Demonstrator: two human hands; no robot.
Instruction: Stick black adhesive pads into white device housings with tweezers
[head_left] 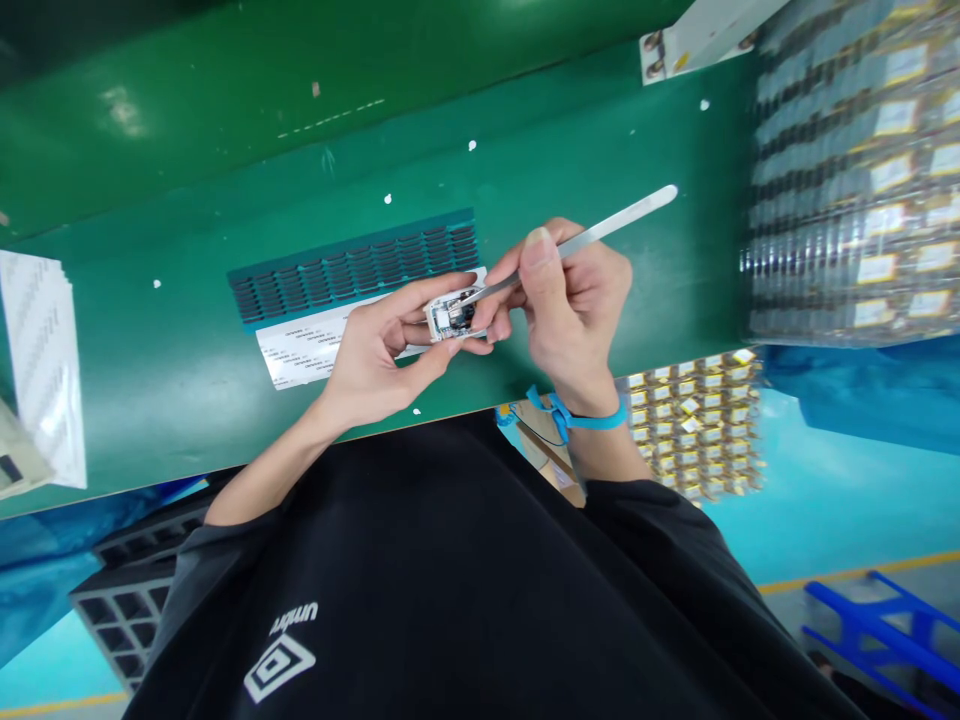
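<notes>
Just inside the near edge of the green bench [172,400], a person's left hand [382,362] cradles a small electronic module [444,320], its grip pinching the rim; the right hand [581,300], grip closed around metal tweezers [619,216], steers their tips to the module's face. Beyond lie a printed white sheet [296,352] and a slotted blue-green sheet [349,268]. Rightward, green surface separates the right hand from stacked clear trays [840,220].
</notes>
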